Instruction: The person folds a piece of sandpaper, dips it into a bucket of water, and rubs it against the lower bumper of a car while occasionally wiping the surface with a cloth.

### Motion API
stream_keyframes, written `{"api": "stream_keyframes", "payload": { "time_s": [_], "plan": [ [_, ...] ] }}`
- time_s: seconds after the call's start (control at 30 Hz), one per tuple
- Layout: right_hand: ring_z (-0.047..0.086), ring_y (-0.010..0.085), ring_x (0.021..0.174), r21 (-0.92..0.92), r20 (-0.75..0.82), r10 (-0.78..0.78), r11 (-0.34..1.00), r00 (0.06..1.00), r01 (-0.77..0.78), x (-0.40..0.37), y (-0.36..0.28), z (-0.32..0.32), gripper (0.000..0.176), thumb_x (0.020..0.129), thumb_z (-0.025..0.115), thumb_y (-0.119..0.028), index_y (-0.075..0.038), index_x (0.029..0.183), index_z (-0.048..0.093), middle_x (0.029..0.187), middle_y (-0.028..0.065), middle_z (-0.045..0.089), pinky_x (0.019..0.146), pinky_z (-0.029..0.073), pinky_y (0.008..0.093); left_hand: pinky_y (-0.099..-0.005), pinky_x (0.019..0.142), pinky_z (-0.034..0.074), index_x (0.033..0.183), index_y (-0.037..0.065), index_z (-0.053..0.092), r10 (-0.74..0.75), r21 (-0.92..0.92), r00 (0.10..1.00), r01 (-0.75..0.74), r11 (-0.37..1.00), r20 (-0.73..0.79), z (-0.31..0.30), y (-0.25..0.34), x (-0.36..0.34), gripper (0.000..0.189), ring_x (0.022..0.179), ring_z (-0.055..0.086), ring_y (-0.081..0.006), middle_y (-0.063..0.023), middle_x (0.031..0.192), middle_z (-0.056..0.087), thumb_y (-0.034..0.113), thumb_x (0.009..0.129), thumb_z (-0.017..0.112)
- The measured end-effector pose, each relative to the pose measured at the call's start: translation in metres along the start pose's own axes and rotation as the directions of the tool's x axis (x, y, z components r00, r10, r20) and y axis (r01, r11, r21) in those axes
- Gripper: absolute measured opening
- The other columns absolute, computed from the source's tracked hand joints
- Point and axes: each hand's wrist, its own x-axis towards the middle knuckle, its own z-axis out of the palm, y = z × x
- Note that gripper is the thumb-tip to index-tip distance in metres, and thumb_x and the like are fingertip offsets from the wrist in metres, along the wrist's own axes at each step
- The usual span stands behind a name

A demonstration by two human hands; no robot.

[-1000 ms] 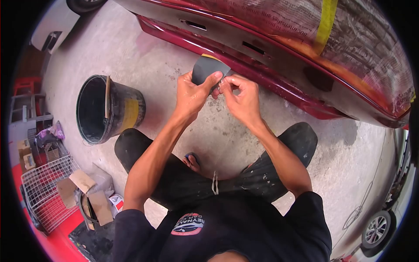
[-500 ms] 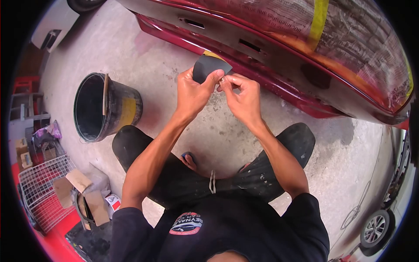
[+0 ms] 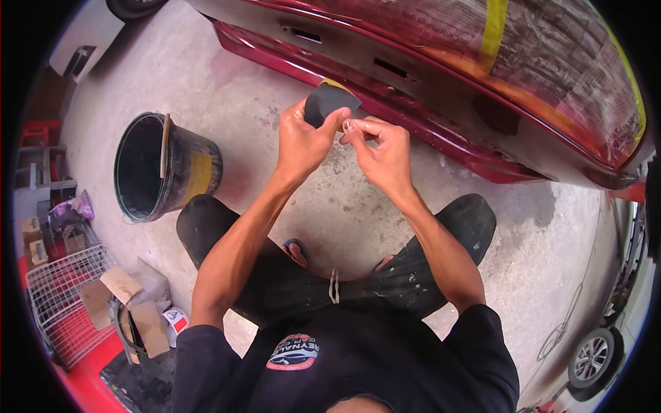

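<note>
My left hand (image 3: pixel 303 141) is closed on a piece of dark grey sandpaper (image 3: pixel 326 104), thumb on top. The sheet curves upward, and a yellow strip (image 3: pixel 337 85) shows along its far edge. Close beside it, my right hand (image 3: pixel 380 153) is closed in a pinch, its fingertips almost meeting my left thumb. Whatever lies between those right fingertips, if anything, is too small to make out. Both hands are held above the concrete floor, just in front of a dark red car panel (image 3: pixel 441 141).
Masking newspaper (image 3: pixel 551 76) and yellow tape (image 3: pixel 493 34) cover the car's upper part. A black bucket (image 3: pixel 212 165) with a wooden stick stands at left. Cardboard pieces (image 3: pixel 148 327) and a white wire rack (image 3: pixel 65 282) lie lower left. A car wheel (image 3: pixel 591 358) shows lower right.
The sandpaper has tilted and shifted slightly left in my left hand. My right fingertips have moved a little off its near corner. The view has shifted slightly.
</note>
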Motion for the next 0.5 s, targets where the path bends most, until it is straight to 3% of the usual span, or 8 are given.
{"api": "stream_keyframes", "payload": {
  "time_s": [0.07, 0.2, 0.37, 0.5],
  "plan": [
    [0.071, 0.011, 0.082, -0.067, 0.048, 0.005, 0.998, 0.999, -0.002, 0.002, -0.004, -0.004, 0.015, 0.101, 0.069, -0.007, 0.004, 0.1, 0.079, 0.086, 0.0097, 0.077, 0.075, 0.056, 0.0271, -0.0238, 0.063, 0.051, 0.095, 0.0, 0.075, -0.005, -0.025, 1.0, 0.005, 1.0, -0.013, -0.002, -0.003, -0.001, 0.011, 0.07, 0.064, -0.0062, -0.0011, 0.082, 0.074, 0.01, 0.094, 0.08],
    [0.072, 0.0113, 0.084, 0.075, 0.022, 0.053, 0.996, 0.998, -0.055, 0.004, -0.001, -0.007, 0.014, 0.101, 0.07, -0.007, 0.004, 0.103, 0.08, 0.093, 0.0086, 0.078, 0.078, 0.057, 0.0275, -0.0241, 0.059, 0.048, 0.094, 0.002, 0.074, -0.052, -0.083, 0.994, 0.043, 0.996, -0.099, -0.014, 0.001, 0.013, 0.016, 0.065, 0.061, -0.0052, 0.0005, 0.077, 0.071, 0.016, 0.095, 0.081],
    [0.071, 0.0112, 0.088, 0.084, 0.02, 0.03, 0.996, 0.999, -0.032, 0.002, 0.001, -0.011, 0.011, 0.101, 0.07, -0.004, 0.003, 0.105, 0.078, 0.098, 0.0074, 0.076, 0.081, 0.056, 0.0269, -0.0244, 0.059, 0.047, 0.09, 0.003, 0.076, -0.021, -0.01, 0.998, 0.022, 1.0, 0.057, -0.012, 0.027, 0.001, 0.017, 0.066, 0.061, -0.0047, 0.0012, 0.076, 0.071, 0.018, 0.094, 0.083],
    [0.064, 0.0096, 0.073, 0.09, -0.101, -0.114, 0.988, 0.988, 0.124, 0.001, -0.002, -0.011, 0.008, 0.095, 0.075, -0.006, 0.0, 0.098, 0.078, 0.085, 0.0056, 0.075, 0.069, 0.052, 0.0275, -0.0235, 0.065, 0.049, 0.098, 0.002, 0.078, -0.039, -0.088, 0.994, 0.048, 0.995, 0.105, -0.012, 0.032, -0.006, 0.02, 0.072, 0.065, -0.0062, -0.0024, 0.085, 0.075, 0.021, 0.096, 0.081]
  ]
}}
